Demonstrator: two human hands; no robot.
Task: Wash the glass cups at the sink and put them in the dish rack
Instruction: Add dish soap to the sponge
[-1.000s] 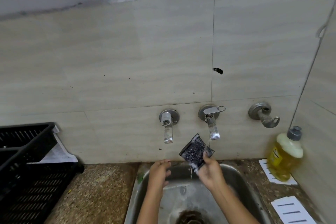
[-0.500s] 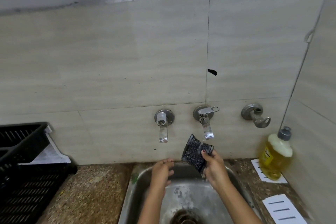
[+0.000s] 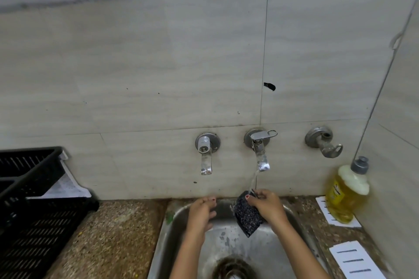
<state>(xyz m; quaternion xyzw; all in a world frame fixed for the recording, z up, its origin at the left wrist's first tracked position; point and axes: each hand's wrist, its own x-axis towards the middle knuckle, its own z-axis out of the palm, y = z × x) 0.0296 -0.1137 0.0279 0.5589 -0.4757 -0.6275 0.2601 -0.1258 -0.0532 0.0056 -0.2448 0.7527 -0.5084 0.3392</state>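
Your right hand (image 3: 266, 207) pinches a dark, speckled scouring pad (image 3: 247, 217) by its top edge, thumb on the front face, and the pad hangs down over the steel sink (image 3: 172, 229). A thin stream of water (image 3: 252, 181) falls from the tap (image 3: 260, 156) just above that hand and lands where your fingers meet the pad. Your left hand (image 3: 201, 213) sits just beside the right, apart from the pad, fingers loosely curled and holding nothing. Both hands are over the back of the basin, with the drain (image 3: 235, 267) below them, between your forearms. Above your left hand a second tap (image 3: 205, 154) is set in the wall, with no water showing from it. Far out to the left of your left hand the black dish rack (image 3: 29, 199) stands on the speckled desk (image 3: 108, 233). Whether anything sits in it cannot be told from here. To the right of your right hand, near the corner, a bottle of yellow dish soap (image 3: 347, 192) stands on a white sheet (image 3: 322, 206), and another sheet with dark lines (image 3: 358, 260) lies nearer to you.
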